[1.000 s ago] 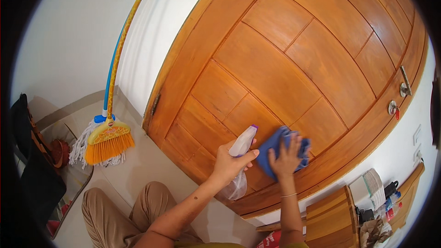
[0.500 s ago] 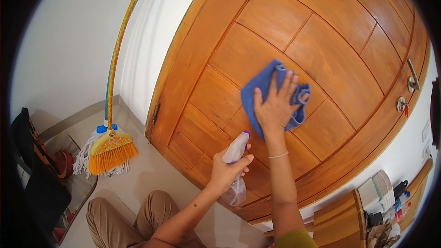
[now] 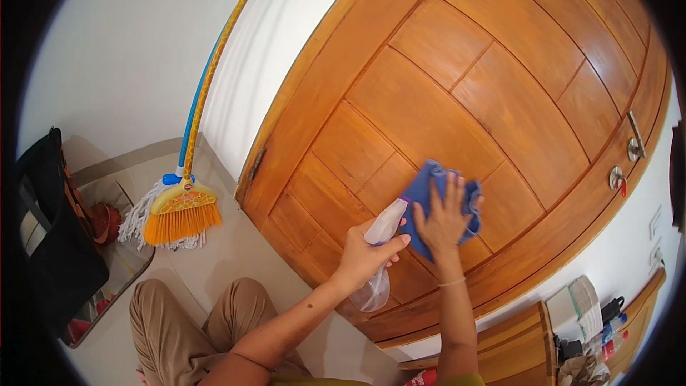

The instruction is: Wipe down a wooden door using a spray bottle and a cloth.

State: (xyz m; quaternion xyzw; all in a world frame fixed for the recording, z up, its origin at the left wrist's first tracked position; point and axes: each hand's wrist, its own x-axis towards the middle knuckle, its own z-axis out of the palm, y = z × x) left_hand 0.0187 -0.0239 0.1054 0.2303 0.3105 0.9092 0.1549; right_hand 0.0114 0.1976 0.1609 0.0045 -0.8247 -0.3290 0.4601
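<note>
My left hand [image 3: 366, 257] is wrapped round the neck of a spray bottle [image 3: 373, 293] with a clear body and a white and purple trigger head. The bottle stands in front of the lower part of a brown wooden panelled door [image 3: 400, 93]. Pressed flat to the door, my right hand [image 3: 443, 221] has its fingers spread over a folded blue cloth [image 3: 423, 184]. The cloth bunches out around the fingers on both sides. The bottle's nozzle end is close to the cloth's left edge.
A yellow broom [image 3: 184, 211] and a white string mop [image 3: 139, 214] lean in the corner at left. Beside them are a black bag [image 3: 64, 243] and a rack. The door handle [image 3: 634, 144] and a key are at right. A wooden cabinet [image 3: 518, 347] holds several items at lower right.
My right hand and the blue cloth have slid down the door. The spray bottle in my left hand now sits nearer the cloth. The view has shifted slightly.
</note>
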